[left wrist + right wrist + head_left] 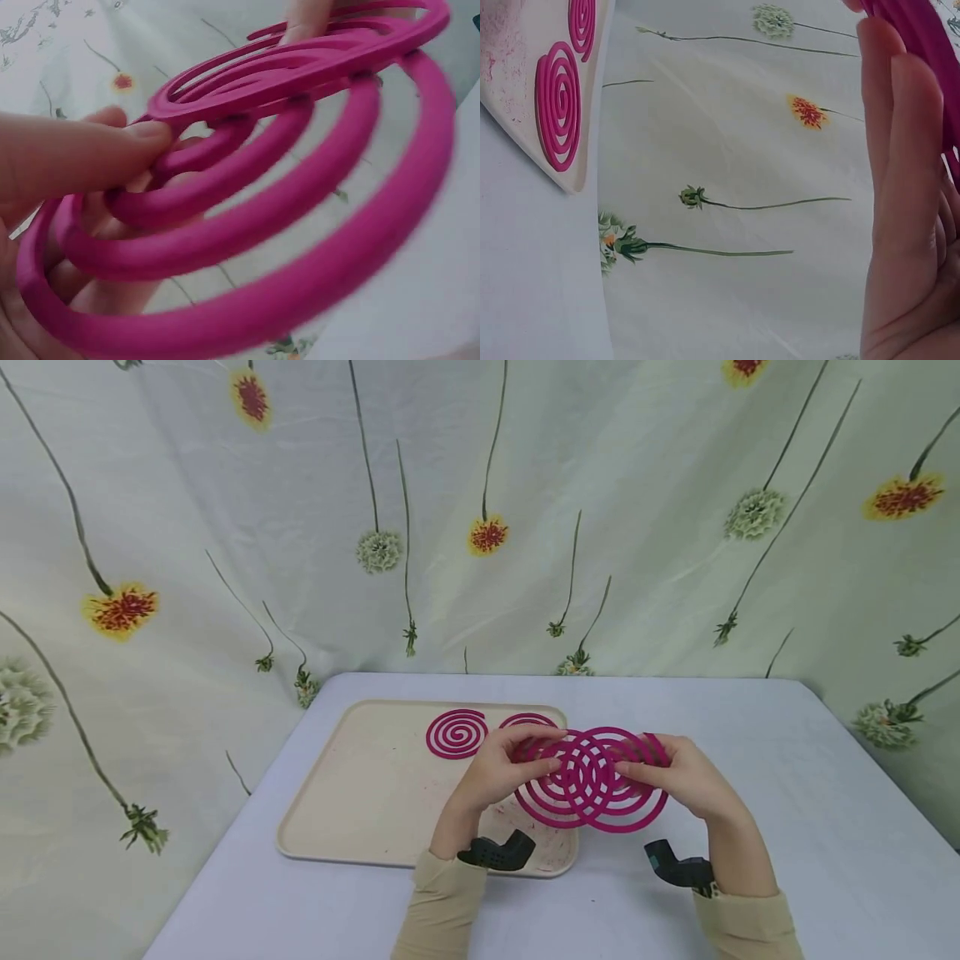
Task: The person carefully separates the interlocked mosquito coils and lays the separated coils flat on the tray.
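Observation:
My left hand (491, 772) pinches a magenta spiral mosquito coil (240, 326) between thumb and fingers. With its thumb in front and fingers behind, my right hand (690, 777) grips a second mosquito coil (622, 828). The two coils overlap in the middle, raised above the table near the tray's right end. In the left wrist view the coils stand at an angle to each other, touching near the left thumb. Only part of the held coil shows at the edge of the right wrist view, beside the right fingers (911, 112).
A beige tray (345, 777) lies on the white table (787, 760), with pinkish smears on its right part. One mosquito coil (457, 733) lies at its back; another coil (527, 718) is partly hidden behind my left hand. A flowered cloth (645, 485) hangs behind.

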